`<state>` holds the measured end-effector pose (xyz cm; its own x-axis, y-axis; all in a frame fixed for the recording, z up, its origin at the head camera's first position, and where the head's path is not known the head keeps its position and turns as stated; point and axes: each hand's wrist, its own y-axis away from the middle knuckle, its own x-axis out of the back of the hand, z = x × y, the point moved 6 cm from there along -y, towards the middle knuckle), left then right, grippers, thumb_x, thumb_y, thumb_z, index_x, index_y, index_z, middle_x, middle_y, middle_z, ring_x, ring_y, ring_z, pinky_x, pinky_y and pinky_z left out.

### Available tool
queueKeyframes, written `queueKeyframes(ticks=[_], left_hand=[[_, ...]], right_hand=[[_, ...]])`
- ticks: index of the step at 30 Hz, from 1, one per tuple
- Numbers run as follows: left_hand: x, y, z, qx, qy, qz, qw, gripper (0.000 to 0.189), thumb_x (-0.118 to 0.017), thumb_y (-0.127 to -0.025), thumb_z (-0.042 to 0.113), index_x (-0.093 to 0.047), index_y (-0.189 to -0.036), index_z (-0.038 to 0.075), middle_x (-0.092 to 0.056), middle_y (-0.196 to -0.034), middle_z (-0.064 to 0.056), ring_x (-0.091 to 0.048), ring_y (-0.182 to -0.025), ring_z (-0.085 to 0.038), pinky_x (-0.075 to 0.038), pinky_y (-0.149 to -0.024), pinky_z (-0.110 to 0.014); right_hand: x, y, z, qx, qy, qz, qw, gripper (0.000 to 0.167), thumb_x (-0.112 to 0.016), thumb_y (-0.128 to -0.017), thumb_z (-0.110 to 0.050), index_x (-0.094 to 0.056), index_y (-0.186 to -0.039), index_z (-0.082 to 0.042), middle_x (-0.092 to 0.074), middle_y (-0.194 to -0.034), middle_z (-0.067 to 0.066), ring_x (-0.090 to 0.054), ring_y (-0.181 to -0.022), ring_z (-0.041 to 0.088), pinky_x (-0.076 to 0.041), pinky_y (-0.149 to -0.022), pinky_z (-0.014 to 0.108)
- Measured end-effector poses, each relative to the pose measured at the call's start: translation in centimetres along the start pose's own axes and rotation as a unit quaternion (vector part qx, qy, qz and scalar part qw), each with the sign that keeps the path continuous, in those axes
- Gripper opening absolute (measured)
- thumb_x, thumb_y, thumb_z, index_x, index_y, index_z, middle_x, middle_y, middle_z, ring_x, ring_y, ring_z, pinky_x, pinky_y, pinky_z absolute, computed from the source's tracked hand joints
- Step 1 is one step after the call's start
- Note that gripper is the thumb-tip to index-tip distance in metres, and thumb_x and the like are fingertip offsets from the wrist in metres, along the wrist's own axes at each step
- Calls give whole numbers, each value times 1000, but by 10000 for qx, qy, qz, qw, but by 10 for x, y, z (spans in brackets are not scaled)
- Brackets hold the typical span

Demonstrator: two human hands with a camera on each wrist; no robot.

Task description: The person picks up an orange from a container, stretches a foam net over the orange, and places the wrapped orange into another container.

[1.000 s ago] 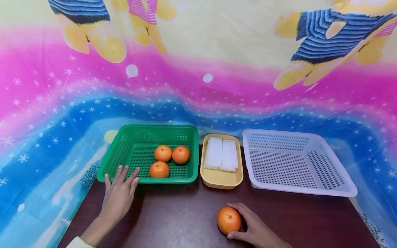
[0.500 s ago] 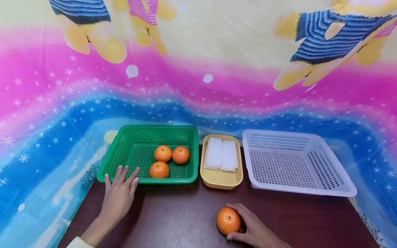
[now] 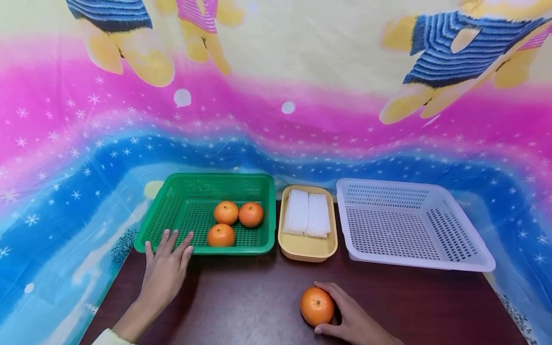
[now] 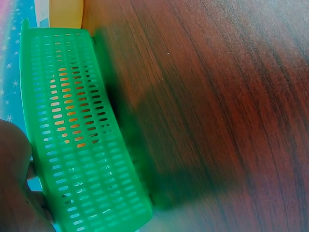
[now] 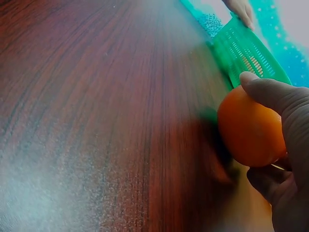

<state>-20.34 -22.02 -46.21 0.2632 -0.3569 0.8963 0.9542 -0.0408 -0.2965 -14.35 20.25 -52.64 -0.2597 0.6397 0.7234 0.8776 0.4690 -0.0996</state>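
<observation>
My right hand (image 3: 355,316) grips an orange (image 3: 317,306) at the front of the dark table, thumb on its near side and fingers round the far side. In the right wrist view the thumb lies along the top of the orange (image 5: 251,128). My left hand (image 3: 166,275) rests with spread, straight fingers on the front rim of the green basket (image 3: 254,250). Inside that basket sit three more oranges (image 3: 221,235), grouped toward its right side. The left wrist view shows the basket's slotted wall (image 4: 72,169) with orange colour behind the slots.
A yellow tray (image 3: 307,251) holding two stacks of white foam net sleeves (image 3: 296,213) stands between the green basket and a white basket (image 3: 414,263) on the right. A printed cloth (image 3: 276,120) hangs behind, along the back of the dark wooden table (image 3: 241,297).
My right hand and the orange in it have shifted very slightly to the left. The left hand stays on the basket rim.
</observation>
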Motion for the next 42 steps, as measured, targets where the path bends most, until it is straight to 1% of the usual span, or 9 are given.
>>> queueKeyframes(ticks=[5, 14, 19, 24, 27, 30, 32, 36, 42], left_hand=[[-1, -1, -1, 28, 10, -62, 10000, 46, -44, -111, 33, -49, -154, 17, -41, -156, -32, -28, -151, -50, 2, -123, -74], [-3, 0, -2, 30, 14, -57, 10000, 47, -42, -111, 35, -49, -154, 18, -41, -156, -32, -28, -151, -50, 2, -123, -74], [-2, -1, -1, 60, -3, -191, 9998, 48, -40, -112, 36, -47, -155, 15, -40, -156, -33, -28, -151, -50, 1, -123, -74], [9, -7, 11, 35, 44, -150, 9999, 50, -43, -111, 33, -46, -154, 9, -42, -155, -32, -30, -150, -50, -8, -124, -72], [15, -14, 32, -212, 191, 22, 9996, 49, -51, -109, 28, -48, -153, 7, -45, -155, -28, -33, -150, -47, -18, -123, -69], [15, -18, 63, -733, 418, 262, 9961, 49, -60, -104, 22, -52, -150, 6, -50, -154, -22, -39, -149, -42, -28, -122, -65], [13, -18, 88, -1245, 549, 498, 9895, 49, -65, -101, 20, -56, -146, 5, -54, -151, -19, -46, -145, -39, -34, -120, -61], [3, -14, 136, -2045, 686, 579, 9748, 49, -68, -99, 23, -58, -145, 8, -55, -151, -13, -48, -145, -32, -37, -121, -53], [-16, -12, 190, -3012, 337, 695, 9504, 43, -68, -99, 26, -65, -139, 10, -65, -142, -8, -54, -141, -27, -40, -121, -45]], right_hand=[[0, 0, -1, 49, 25, 68, 10000, 86, -86, -79, -48, -50, -149, -14, -56, -143, -5, -58, -123, 5, -51, -103, 23], [2, 0, -1, -269, -82, -71, 9996, 89, -85, -78, -53, -47, -151, -19, -54, -146, -1, -55, -126, 7, -50, -104, 24], [12, -4, -7, -422, 289, 128, 9986, 83, -79, -82, -59, -46, -151, -26, -49, -147, -11, -53, -130, 8, -51, -105, 27], [32, -20, -21, -83, 782, 554, 9954, 68, -75, -90, -49, -51, -148, -21, -50, -147, -13, -53, -134, 10, -51, -108, 38], [46, -37, -30, 93, 948, 685, 9931, 60, -73, -94, -43, -52, -145, -19, -54, -143, -10, -56, -129, 12, -53, -106, 42], [58, -58, -36, 104, 1037, 645, 9925, 55, -71, -96, -42, -53, -142, -19, -56, -140, -7, -58, -126, 14, -54, -103, 43], [65, -73, -37, 34, 1044, 550, 9930, 51, -68, -98, -43, -53, -141, -20, -57, -139, -4, -59, -123, 16, -56, -100, 43], [75, -109, -35, -190, 959, 284, 9948, 48, -61, -102, -46, -53, -139, -16, -59, -137, 4, -63, -120, 25, -57, -98, 45], [85, -166, -27, -364, 1299, 23, 9909, 47, -63, -103, -28, -52, -137, 2, -59, -134, 22, -65, -116, 37, -57, -97, 50]])
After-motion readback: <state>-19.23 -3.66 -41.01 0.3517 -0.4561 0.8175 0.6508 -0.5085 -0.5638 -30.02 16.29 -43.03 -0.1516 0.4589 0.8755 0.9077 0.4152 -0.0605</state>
